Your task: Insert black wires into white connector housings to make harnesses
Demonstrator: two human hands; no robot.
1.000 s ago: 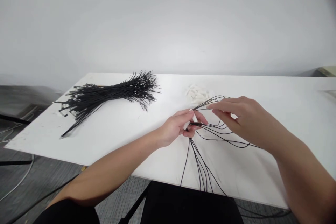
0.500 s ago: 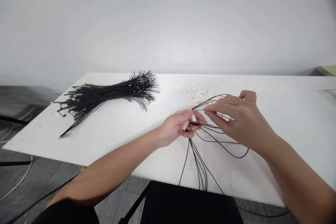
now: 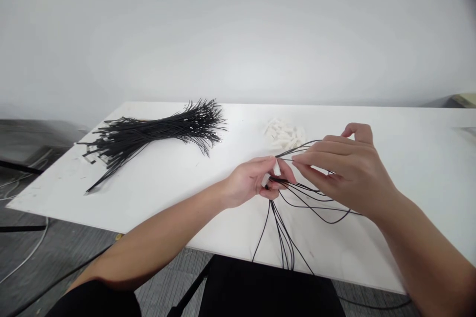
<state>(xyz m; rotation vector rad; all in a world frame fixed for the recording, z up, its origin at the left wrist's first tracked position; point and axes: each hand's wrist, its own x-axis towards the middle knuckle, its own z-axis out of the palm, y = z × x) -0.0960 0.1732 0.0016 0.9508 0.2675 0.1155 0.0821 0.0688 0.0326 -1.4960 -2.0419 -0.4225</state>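
Observation:
My left hand [image 3: 256, 178] pinches a small white connector together with a gathered bunch of thin black wires [image 3: 284, 237] above the white table [image 3: 178, 183]. The wires hang from that hand over the table's front edge. My right hand [image 3: 345, 168] is just to the right, its fingertips pinching one black wire whose end points toward the left hand's thumb. More loops of the same wires [image 3: 316, 203] lie under the right palm.
A large bundle of black wires [image 3: 148, 133] lies at the table's far left. A small heap of white connectors [image 3: 284, 133] sits behind my hands. A black chair seat [image 3: 260, 287] is below the front edge. Cables trail on the grey floor at left.
My right hand has shifted slightly and its little finger has lifted; it now brings one wire end closer to the left hand's fingertips. The left hand has stayed in place.

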